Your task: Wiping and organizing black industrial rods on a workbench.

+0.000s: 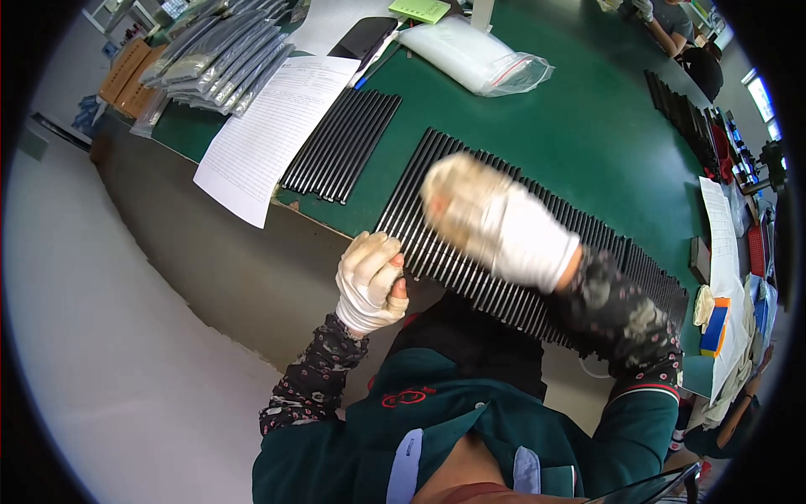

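Note:
A long row of thin black rods (512, 307) lies side by side on the green table, with their near ends at the table's front edge. My left hand (369, 281), in a white glove with bare thumb and fingertip, is closed at the left end of this row, by the rods' near ends. Whatever its curled fingers hold, if anything, is hidden. Over the row's left part is my right hand (474, 210), also gloved and smeared by motion. Its fingers cannot be made out. To the left lies a smaller group of black rods (344, 143).
A printed sheet (269, 126) hangs over the table edge beside a pile of bagged items (222, 63). Farther back are a black phone (365, 40), a green notepad (420, 9) and a clear plastic bag (478, 57). Another person's gloved hand (644, 9) shows at the far right.

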Action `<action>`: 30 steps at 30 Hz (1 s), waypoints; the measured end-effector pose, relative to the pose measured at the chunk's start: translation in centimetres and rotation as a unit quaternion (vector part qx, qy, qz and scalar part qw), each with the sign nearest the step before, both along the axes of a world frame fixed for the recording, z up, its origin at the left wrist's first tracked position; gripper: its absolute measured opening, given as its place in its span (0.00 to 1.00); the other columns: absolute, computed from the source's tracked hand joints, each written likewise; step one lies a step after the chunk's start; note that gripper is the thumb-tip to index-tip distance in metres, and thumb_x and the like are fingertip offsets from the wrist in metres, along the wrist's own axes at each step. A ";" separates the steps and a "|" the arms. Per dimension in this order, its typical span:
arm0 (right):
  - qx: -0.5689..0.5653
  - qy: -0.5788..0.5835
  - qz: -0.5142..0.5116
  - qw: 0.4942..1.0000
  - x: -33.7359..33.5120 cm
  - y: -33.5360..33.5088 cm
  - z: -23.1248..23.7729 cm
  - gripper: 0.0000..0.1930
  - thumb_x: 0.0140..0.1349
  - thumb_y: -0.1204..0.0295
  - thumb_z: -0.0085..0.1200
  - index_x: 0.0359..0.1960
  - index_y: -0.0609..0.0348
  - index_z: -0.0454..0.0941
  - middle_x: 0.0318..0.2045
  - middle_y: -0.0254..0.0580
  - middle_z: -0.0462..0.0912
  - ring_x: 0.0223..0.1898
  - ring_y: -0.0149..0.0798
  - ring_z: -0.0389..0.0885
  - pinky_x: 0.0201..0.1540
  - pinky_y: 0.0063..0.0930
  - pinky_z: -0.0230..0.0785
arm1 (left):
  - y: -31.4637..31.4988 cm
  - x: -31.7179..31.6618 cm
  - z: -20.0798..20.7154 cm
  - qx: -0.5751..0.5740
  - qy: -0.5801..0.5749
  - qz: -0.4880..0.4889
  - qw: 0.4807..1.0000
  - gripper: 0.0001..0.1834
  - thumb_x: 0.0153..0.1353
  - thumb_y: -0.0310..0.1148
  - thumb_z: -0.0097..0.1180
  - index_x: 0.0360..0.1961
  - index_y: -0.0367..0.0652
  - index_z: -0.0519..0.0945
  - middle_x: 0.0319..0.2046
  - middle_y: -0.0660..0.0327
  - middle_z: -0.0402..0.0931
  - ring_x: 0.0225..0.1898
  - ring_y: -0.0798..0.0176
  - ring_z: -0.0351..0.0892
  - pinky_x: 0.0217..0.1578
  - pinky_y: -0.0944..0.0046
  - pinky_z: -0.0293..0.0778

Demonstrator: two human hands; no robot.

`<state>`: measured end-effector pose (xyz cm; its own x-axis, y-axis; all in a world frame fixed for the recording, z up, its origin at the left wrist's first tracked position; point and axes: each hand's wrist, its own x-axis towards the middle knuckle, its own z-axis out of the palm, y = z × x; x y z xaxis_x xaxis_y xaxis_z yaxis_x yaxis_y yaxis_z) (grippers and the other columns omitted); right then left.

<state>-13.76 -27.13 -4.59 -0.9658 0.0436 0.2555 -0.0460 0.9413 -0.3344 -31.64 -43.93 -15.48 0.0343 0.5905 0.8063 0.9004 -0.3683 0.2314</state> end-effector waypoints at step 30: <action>0.056 0.172 -0.022 0.983 -5.3 -1.8 -0.7 0.07 0.56 0.74 0.53 0.36 0.59 0.78 0.43 0.46 0.79 0.51 0.50 0.76 0.50 0.37 0.70 | -0.2 -0.1 -0.7 0.045 0.002 -0.010 0.999 0.22 0.57 0.30 0.50 0.55 0.44 0.68 0.50 0.55 0.67 0.49 0.48 0.70 0.51 0.44 0.70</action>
